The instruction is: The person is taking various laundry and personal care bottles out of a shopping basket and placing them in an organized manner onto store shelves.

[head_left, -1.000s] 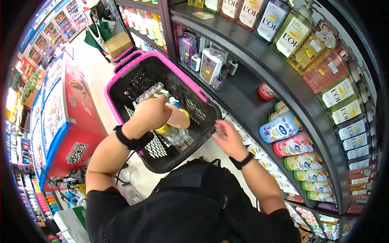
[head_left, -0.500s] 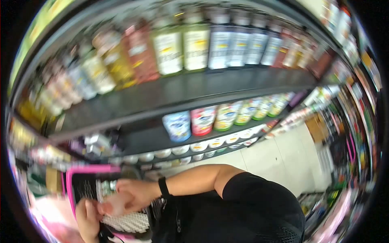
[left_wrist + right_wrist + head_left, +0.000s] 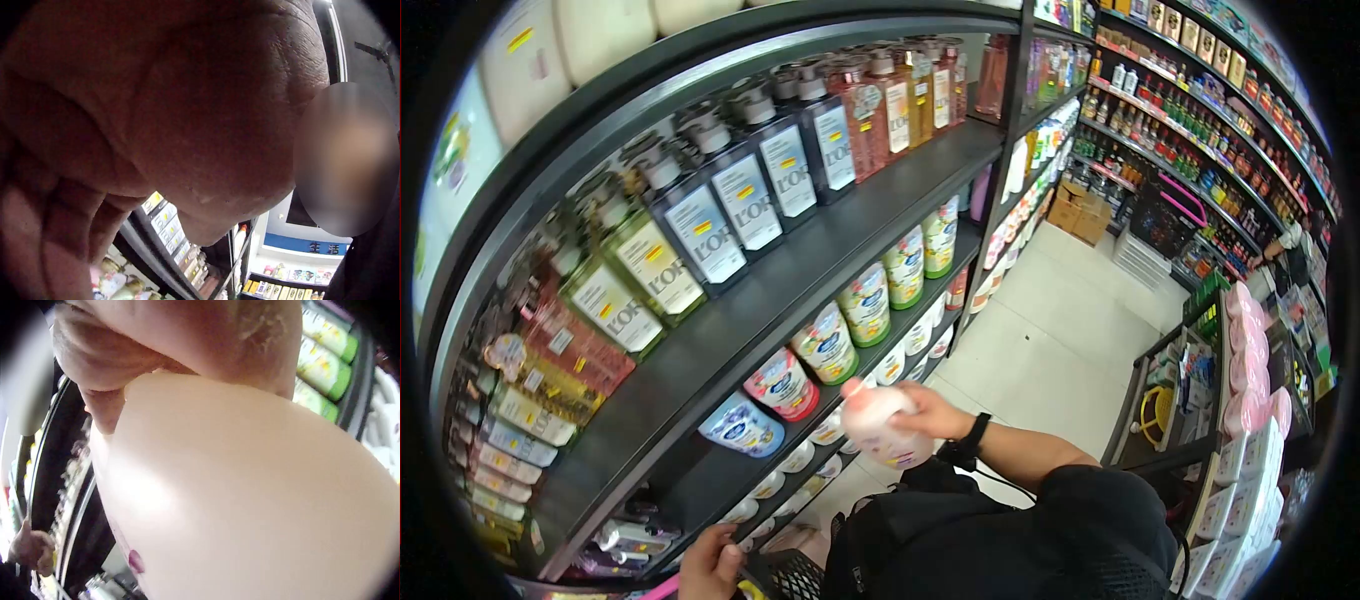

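A pale pink bottle (image 3: 887, 428) with a pink cap end is gripped by my right hand (image 3: 938, 413) in front of the lower shelf. Up close in the right wrist view, the bottle (image 3: 250, 487) fills much of the picture, with the fingers of my right hand (image 3: 181, 344) around its upper part. My left hand (image 3: 710, 567) is low at the left, near the basket, its fingers loosely bent and holding nothing. In the left wrist view, the palm of my left hand (image 3: 169, 119) shows with no thing in it.
Pump bottles line the upper shelf (image 3: 800, 270). Below stand a blue pouch (image 3: 743, 425), a red-based pouch (image 3: 782, 385) and several green-based ones. The basket's black mesh (image 3: 792, 574) shows at the bottom edge. Pink packages (image 3: 1248, 350) are stacked at the right, beyond the tiled floor (image 3: 1025, 320).
The pink bottle has passed from my left hand to my right and moved out of the basket toward the shelf. My left hand holds nothing now. The head view has swung right.
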A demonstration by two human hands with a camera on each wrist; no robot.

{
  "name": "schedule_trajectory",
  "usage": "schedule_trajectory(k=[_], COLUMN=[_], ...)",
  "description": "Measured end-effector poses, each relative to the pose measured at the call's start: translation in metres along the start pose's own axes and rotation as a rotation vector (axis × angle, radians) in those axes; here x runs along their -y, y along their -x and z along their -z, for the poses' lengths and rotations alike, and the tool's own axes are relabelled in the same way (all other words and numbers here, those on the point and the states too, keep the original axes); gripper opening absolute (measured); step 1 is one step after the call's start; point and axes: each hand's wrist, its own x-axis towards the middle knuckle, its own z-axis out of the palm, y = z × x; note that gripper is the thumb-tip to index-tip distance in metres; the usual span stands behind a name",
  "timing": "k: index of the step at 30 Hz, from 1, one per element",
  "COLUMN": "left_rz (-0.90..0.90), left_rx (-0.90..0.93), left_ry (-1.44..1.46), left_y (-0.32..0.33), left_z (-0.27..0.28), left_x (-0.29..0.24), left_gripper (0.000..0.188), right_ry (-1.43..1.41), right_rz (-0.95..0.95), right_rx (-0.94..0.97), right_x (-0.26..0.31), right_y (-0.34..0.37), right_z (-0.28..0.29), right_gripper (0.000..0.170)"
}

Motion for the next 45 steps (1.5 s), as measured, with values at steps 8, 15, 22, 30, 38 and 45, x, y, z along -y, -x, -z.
schedule_trajectory(k=[8, 15, 22, 30, 38, 45], left_rz=[0.129, -0.275, -0.205, -0.171, -0.385, -0.169], left_rx=[0.621, 0.603, 0.573, 0.127, -0.206, 0.023], left_ry=[0.124, 0.431, 0.704, 0.787, 0.865, 1.596], left_y=[-0.187, -0.337, -0.429, -0.485, -0.545, -0.567], left_z=[-0.145, -0.327, -0.437, -0.51, -0.563, -0.572], left_x=[-0.001, -0.111, -0.206, -0.243, -0.248, -0.245], left_gripper=[0.044, 0.086, 0.074, 0.068, 0.062, 0.042], right_ry=[-0.666, -0.826, -0.639, -0.02, 0.547, 0.381], right_rz=[-0.062, 0.014, -0.059, 0.005, -0.011, -0.015], right_rx=[-0.319, -0.197, -0.095, -0.255, -0.33, -0.278], right_x=[0.007, -0.02, -0.015, -0.028, -0.019, -0.008], right_y=[0.027, -0.018, -0.076, -0.136, -0.146, -0.15], right_z=[0.112, 0.236, 0.377, 0.44, 0.443, 0.442], right_gripper=[0.05, 0.056, 0.053, 0.048, 0.095, 0.09])
